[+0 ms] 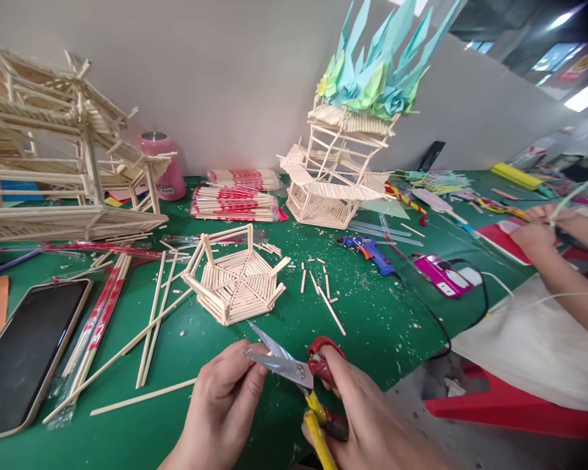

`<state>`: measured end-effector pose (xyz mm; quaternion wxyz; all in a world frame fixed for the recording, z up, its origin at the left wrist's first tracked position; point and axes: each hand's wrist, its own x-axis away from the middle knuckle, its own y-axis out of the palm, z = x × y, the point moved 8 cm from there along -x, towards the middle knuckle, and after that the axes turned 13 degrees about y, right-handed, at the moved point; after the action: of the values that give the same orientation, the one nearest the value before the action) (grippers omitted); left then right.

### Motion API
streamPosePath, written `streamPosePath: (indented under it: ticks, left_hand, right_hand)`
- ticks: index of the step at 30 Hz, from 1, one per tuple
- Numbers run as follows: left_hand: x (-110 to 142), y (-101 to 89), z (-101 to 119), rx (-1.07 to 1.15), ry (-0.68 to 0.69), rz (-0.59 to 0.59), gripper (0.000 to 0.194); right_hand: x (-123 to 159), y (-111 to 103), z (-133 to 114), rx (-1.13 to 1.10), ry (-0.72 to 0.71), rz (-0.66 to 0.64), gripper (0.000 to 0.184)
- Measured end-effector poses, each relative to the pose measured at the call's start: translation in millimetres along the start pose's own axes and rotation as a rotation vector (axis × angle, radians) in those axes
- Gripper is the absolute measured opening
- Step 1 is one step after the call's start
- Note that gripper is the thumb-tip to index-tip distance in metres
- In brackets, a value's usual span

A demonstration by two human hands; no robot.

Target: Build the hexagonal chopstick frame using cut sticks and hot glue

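My left hand point(230, 391) pinches a thin wooden stick point(144, 397), whose long end sticks out to the left. Its other end seems to sit between the blades of the scissors point(294, 372), partly hidden by fingertips. My right hand point(357, 398) grips these scissors by handles wrapped in red and yellow, with the blades apart. Just beyond the hands stands a small polygonal stick frame point(240, 281) with a slatted base and short uprights. Cut stick pieces point(327, 300) lie to its right, and longer loose sticks point(151, 320) to its left.
A phone point(34, 359) lies at left below a large stick house point(78, 156). Behind are stick bundles point(235, 203), a pink bottle point(164, 166) and a stick tower point(338, 163) topped with paper leaves. A blue glue gun point(370, 253) and purple power strip point(443, 275) lie right, near another person's hands point(539, 228).
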<state>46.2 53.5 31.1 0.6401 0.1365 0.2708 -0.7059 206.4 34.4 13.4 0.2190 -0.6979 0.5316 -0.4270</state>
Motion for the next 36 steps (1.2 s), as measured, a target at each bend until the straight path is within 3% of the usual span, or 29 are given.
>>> streamPosePath:
  ticks: [3,7,10,12,16,19,21,26,29,33,36]
  left_hand:
    - [1,1.3,-7,0.197,-0.092,-0.024,0.019]
    - [10,13.2,-22,0.544,-0.370,-0.083,0.015]
    - [16,22.4,-25,0.712,-0.500,-0.089,0.013]
    - [17,23.3,-27,0.688,-0.512,-0.062,0.012]
    - [18,13.8,-30,0.419,-0.447,0.032,0.011]
    - [16,11.0,-28,0.320,-0.377,0.029,0.013]
    - [16,12.9,-30,0.373,-0.396,0.013,0.013]
    - [26,27.3,-41,0.734,-0.691,0.000,0.023]
    - [29,33.2,-39,0.882,-0.790,0.013,0.026]
    - [32,37.7,-36,0.947,-0.812,0.003,0.023]
    - [32,35.7,-39,0.833,-0.744,-0.003,0.025]
  right_hand:
    - [-1,-4,-2,0.053,-0.019,-0.011,0.033]
    - [0,-9,-4,0.042,-0.048,-0.019,0.028]
    - [0,-8,-6,0.002,-0.065,-0.044,0.030]
    - [0,-5,-6,-0.037,-0.053,-0.065,0.031]
    - [-1,-2,1,-0.041,0.014,-0.037,0.030]
    - [-1,-1,2,0.004,0.014,-0.038,0.029]
    - [-1,-2,2,0.019,0.007,-0.047,0.032]
    - [0,-5,-2,0.056,-0.036,-0.052,0.029]
    - [0,-5,-4,0.026,-0.077,-0.062,0.030]
    - [1,0,-1,-0.016,-0.062,-0.082,0.035]
    - [2,3,1,-0.074,-0.029,-0.073,0.032]
